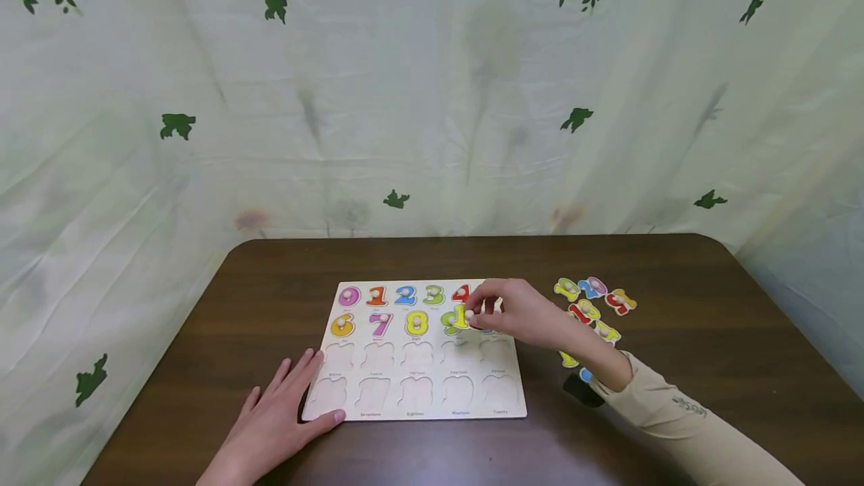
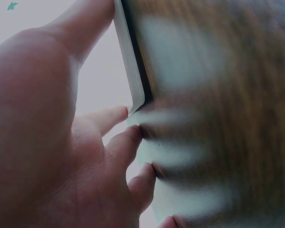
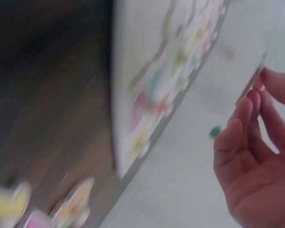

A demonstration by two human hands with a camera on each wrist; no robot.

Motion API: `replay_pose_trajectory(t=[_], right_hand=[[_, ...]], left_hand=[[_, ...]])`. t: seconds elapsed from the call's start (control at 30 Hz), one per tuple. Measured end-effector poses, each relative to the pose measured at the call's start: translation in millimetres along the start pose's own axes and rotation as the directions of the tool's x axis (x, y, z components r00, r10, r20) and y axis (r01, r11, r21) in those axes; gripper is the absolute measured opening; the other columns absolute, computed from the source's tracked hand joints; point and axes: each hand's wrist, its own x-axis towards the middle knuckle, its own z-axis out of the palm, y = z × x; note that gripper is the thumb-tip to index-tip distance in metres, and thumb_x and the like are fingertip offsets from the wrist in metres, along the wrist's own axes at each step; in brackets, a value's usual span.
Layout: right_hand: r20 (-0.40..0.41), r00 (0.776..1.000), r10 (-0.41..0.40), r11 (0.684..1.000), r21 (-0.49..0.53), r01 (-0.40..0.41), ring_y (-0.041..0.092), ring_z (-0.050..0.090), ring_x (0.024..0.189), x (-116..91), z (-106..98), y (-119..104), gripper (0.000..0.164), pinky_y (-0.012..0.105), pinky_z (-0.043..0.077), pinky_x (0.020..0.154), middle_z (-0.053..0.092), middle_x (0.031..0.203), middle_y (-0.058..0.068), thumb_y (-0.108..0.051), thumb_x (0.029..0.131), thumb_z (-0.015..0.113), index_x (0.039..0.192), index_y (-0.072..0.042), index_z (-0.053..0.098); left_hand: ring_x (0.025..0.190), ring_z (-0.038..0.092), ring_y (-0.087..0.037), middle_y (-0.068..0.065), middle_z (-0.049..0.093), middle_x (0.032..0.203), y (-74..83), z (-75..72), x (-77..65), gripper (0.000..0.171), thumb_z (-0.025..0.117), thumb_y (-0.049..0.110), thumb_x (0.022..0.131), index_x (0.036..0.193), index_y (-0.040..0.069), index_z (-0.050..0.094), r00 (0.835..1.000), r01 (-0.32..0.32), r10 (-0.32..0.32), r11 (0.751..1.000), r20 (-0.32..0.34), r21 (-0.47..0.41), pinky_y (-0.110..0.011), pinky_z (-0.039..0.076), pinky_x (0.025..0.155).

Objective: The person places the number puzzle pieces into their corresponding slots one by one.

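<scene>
A white number puzzle board [image 1: 435, 376] lies on the table, with colourful knobbed number pieces in its top two rows and bare recesses in the lower two. My right hand [image 1: 523, 312] pinches a yellow number piece [image 1: 461, 316] by its knob, over the green nine [image 1: 449, 322]. The fingers hide part of that piece; the right wrist view shows it edge-on [image 3: 251, 80]. At the board's lower left corner rests my left hand [image 1: 270, 415], its fingers spread along the side edge and its thumb on the front edge.
Several loose number pieces [image 1: 583, 311] lie right of the board, some partly behind the right forearm. A small dark object [image 1: 582, 391] sits beside that sleeve. Behind the brown table [image 1: 283, 298] hangs a pale leaf-print curtain [image 1: 432, 96].
</scene>
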Motion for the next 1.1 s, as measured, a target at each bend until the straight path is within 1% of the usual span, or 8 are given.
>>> replay_pose_trajectory(t=[0.07,0.3,0.43,0.53,0.6,0.77,0.97,1.1], right_hand=[[0.009,1.0,-0.003,1.0,0.02,0.003,0.01,0.059,0.077,5,9,-8,0.007,0.027,0.048,0.061,0.064,0.082,-0.014,-0.019,0.088,0.076,0.092,-0.022,0.072],[0.039,0.999,-0.013,0.998,0.062,0.01,0.009,0.059,0.075,30,42,-33,0.007,0.027,0.048,0.063,0.065,0.078,-0.016,-0.018,0.088,0.076,0.091,-0.024,0.073],[0.077,0.997,-0.01,0.995,0.096,0.002,0.011,0.059,0.074,47,60,-45,0.008,0.025,0.047,0.062,0.065,0.079,-0.016,-0.019,0.086,0.078,0.091,-0.023,0.074],[0.113,0.994,0.004,0.993,0.114,-0.017,0.012,0.059,0.07,61,74,-52,0.007,0.024,0.046,0.06,0.065,0.076,-0.015,-0.019,0.086,0.078,0.09,-0.022,0.074],[0.138,0.99,0.005,0.994,0.104,-0.02,0.011,0.058,0.066,71,83,-56,0.004,0.023,0.044,0.058,0.065,0.072,-0.014,-0.019,0.086,0.078,0.089,-0.02,0.075],[0.189,0.982,-0.006,1.0,0.022,0.002,0.004,0.053,0.062,91,104,-65,0.003,0.019,0.042,0.057,0.062,0.064,-0.016,-0.018,0.085,0.078,0.086,-0.017,0.076],[0.217,0.976,-0.005,0.998,-0.054,0.018,0.0,0.051,0.063,107,121,-72,0.003,0.016,0.041,0.06,0.06,0.064,-0.016,-0.018,0.084,0.079,0.086,-0.018,0.076],[0.233,0.972,0.011,0.998,-0.064,0.004,0.0,0.051,0.063,114,128,-73,0.004,0.016,0.041,0.061,0.058,0.063,-0.014,-0.017,0.083,0.079,0.086,-0.017,0.076]], left_hand=[[0.143,0.017,-0.047,-0.017,0.027,0.159,-0.7,0.0,0.2,0.107,0.062,0.076,0.076,0.155,0.013,0.03,1.0,0.005,-0.005,1.0,0.004,0.0,-0.077,0.014,0.101],[0.143,0.018,-0.048,-0.018,0.028,0.158,-1.6,-0.8,-0.8,0.107,0.064,0.075,0.076,0.155,0.011,0.03,1.0,0.017,-0.016,1.0,0.007,-0.013,-0.076,0.014,0.101],[0.143,0.019,-0.047,-0.018,0.03,0.157,-2.1,-1.2,-1.4,0.109,0.064,0.075,0.076,0.155,0.01,0.028,1.0,0.013,-0.013,1.0,0.0,-0.027,-0.076,0.015,0.101],[0.143,0.019,-0.047,-0.018,0.03,0.157,-2.4,-1.6,-1.3,0.11,0.064,0.076,0.076,0.155,0.01,0.028,1.0,0.01,-0.01,0.999,-0.002,-0.035,-0.075,0.014,0.101],[0.143,0.019,-0.046,-0.018,0.03,0.157,-2.5,-2.2,-1.7,0.109,0.064,0.076,0.076,0.155,0.01,0.028,1.0,0.008,-0.008,0.999,-0.006,-0.039,-0.075,0.015,0.102],[0.143,0.021,-0.045,-0.017,0.032,0.157,-2.5,-3.2,-3.3,0.109,0.062,0.077,0.076,0.155,0.01,0.029,1.0,-0.003,0.002,0.999,-0.022,-0.044,-0.074,0.015,0.102],[0.143,0.021,-0.045,-0.016,0.033,0.156,-1.3,-3.6,-3.5,0.109,0.062,0.077,0.075,0.155,0.01,0.031,1.0,-0.008,0.007,0.999,-0.03,-0.05,-0.074,0.016,0.103],[0.143,0.022,-0.045,-0.017,0.035,0.155,-0.7,-3.4,-2.3,0.108,0.064,0.076,0.075,0.154,0.009,0.033,1.0,-0.007,0.005,0.999,-0.03,-0.048,-0.075,0.016,0.102]])
